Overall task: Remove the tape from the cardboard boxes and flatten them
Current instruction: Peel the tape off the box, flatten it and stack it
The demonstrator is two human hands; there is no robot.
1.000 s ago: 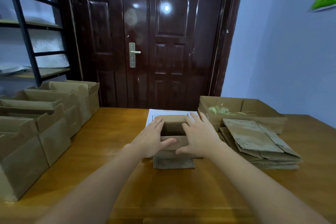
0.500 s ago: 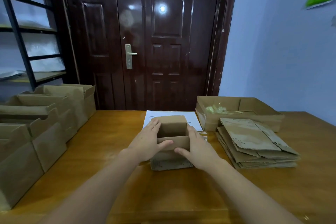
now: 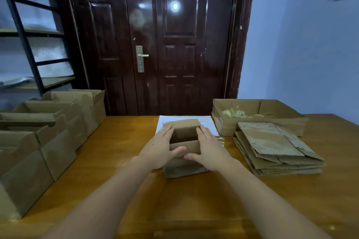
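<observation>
Centrally, near the far edge of the wooden table (image 3: 108,161), a small open cardboard box (image 3: 185,141) is held upright between both hands, partly over a white sheet of paper (image 3: 206,122). It is clasped by the left hand (image 3: 162,147) on its left wall and by the right hand (image 3: 208,149) on its right wall, each thumb hooked over the near rim. No tape can be made out on it, so collapsing it is judged to be the step in hand. A stack of flattened boxes (image 3: 272,149) lies to the right, and loose tape scraps (image 3: 233,113) are gathered in a shallow cardboard tray (image 3: 279,108) behind it, so part of the work is judged done. A row of standing boxes (image 3: 46,134) along the left side is left to be dealt with. Nothing is seen blocking the box, although the stack lies close on its right.
</observation>
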